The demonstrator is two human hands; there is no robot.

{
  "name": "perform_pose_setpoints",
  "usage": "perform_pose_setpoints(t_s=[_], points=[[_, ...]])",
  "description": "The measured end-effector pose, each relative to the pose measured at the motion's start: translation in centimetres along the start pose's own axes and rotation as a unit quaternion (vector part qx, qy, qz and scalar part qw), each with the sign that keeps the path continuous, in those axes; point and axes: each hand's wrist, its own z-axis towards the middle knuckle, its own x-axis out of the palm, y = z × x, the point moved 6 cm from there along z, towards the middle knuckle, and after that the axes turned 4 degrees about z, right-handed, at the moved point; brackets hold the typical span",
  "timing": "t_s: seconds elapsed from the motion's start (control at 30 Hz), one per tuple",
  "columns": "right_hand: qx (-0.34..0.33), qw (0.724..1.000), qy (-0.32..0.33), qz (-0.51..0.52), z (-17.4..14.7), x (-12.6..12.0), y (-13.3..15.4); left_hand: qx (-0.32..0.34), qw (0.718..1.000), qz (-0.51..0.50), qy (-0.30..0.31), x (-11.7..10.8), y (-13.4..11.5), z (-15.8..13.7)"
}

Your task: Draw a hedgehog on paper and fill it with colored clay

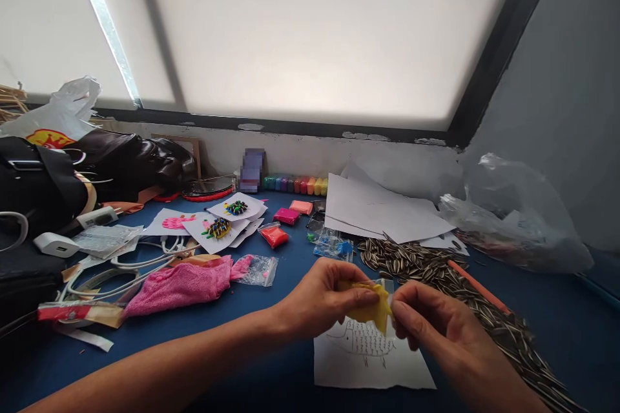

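Note:
My left hand (339,293) is closed around a small clear packet of yellow modelling clay (375,310), held up over the table. The fingertips of my right hand (426,319) pinch at the packet's right edge, where a bit of yellow shows; exactly what they grip is partly hidden. Below both hands lies a white sheet with a pen drawing of a bird-like animal (371,342), its body filled with small marks. My hands cover the top of the drawing. A heap of striped sunflower seeds (402,261) spreads beside and behind my right hand.
An orange stick (479,287) lies on the seeds. White paper sheets (378,206) and a plastic bag (523,219) are behind. Clay packets (274,235), decorated paper cards (217,229), a pink cloth (184,287), cables (126,264) and black bags (39,174) occupy the left.

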Motion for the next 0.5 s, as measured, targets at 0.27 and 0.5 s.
perform_pose_setpoints(t_s=[0.27,0.5], points=[[-0.014,0.998,-0.047,-0.044,-0.1,-0.5,0.1,0.013,0.999,-0.033,0.027,0.2,-0.2,-0.1],[-0.029,0.992,-0.121,-0.006,-0.8,-0.5,0.9,-0.008,0.999,-0.041,0.001,0.0,0.1,0.0]])
